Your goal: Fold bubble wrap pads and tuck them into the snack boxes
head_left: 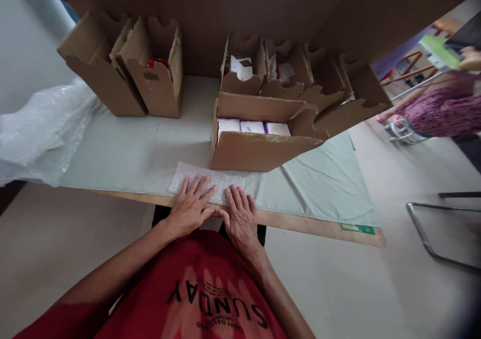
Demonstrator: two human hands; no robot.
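A small sheet of bubble wrap [218, 178] lies flat at the near edge of the table [319, 226]. My left hand [191, 203] rests on it, palm down, fingers spread. My right hand [240, 216] lies beside it, also flat with fingers stretched out, over the wrap's near edge. Neither hand holds anything. Just behind the wrap stands an open cardboard box [255, 151] with white wrapped packets [253, 127] in a row inside.
Several more open cardboard boxes [154, 83] stand along the back against a cardboard wall. Crumpled clear plastic [41, 128] lies at the left. A pale cloth [323, 183] covers the tabletop. Another person [443, 108] sits at the right, near a metal chair frame [428, 238].
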